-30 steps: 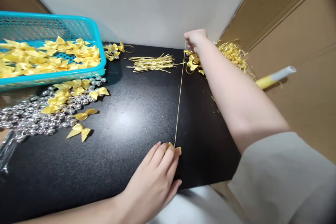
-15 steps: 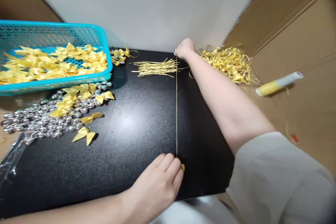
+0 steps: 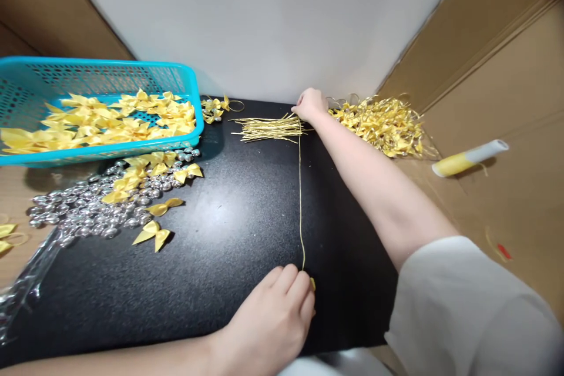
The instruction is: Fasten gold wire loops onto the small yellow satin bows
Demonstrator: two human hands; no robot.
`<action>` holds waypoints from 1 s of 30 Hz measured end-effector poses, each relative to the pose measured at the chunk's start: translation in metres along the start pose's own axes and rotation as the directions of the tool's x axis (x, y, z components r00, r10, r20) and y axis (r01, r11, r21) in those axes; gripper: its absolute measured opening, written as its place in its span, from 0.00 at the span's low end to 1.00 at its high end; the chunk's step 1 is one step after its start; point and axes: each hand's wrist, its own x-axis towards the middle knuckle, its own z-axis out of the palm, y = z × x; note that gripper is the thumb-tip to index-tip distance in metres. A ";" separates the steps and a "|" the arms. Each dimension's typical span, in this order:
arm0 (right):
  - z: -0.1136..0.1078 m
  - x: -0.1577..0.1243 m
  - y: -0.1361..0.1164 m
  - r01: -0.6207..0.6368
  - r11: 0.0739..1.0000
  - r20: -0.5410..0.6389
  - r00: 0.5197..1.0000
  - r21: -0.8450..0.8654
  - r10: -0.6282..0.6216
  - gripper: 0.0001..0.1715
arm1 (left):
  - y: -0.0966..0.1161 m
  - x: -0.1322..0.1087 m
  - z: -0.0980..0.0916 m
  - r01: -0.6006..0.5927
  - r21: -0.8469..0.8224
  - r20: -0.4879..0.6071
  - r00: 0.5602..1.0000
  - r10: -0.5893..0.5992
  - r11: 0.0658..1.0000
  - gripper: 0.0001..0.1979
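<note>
A thin gold cord (image 3: pixel 300 188) runs across the black tabletop between my two hands, bending slightly near its lower end. My left hand (image 3: pixel 275 311) is closed over the cord's near end, and a bit of yellow ribbon (image 3: pixel 312 284) peeks out beside its fingers; most of that piece is hidden. At the far side, my right hand (image 3: pixel 311 106) pinches the cord's other end. Just left of that hand lies a bundle of cut gold cords (image 3: pixel 268 128). To its right sits a heap of yellow bows with gold loops (image 3: pixel 383 126).
A turquoise basket (image 3: pixel 101 153) of yellow bows stands at the back left. Before it lie silver beads (image 3: pixel 88 205) and loose bows, one bow (image 3: pixel 153 235) nearer me. A yellow-and-white tube (image 3: pixel 469 158) rests on cardboard at right. A pale wall (image 3: pixel 264 17) borders the table's far edge.
The cord was straight and taut; now it has slackened into a slight curve. My right hand has come down closer to the cord bundle. The whole view has shifted slightly.
</note>
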 end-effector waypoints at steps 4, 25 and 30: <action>-0.022 -0.027 -0.016 0.091 0.992 0.010 0.996 -0.092 -0.091 0.08 | -0.004 0.011 -0.014 0.022 -0.087 0.004 1.000 -0.022 0.996 0.13; -0.013 -0.078 -0.034 0.378 0.905 0.348 0.889 -0.195 -0.297 0.10 | -0.042 0.024 -0.021 0.105 -0.165 0.073 0.993 -0.094 0.981 0.09; -0.009 -0.080 -0.032 0.339 0.922 0.310 0.911 -0.188 -0.272 0.12 | -0.094 0.041 -0.020 0.259 -0.076 0.072 0.964 -0.254 0.963 0.15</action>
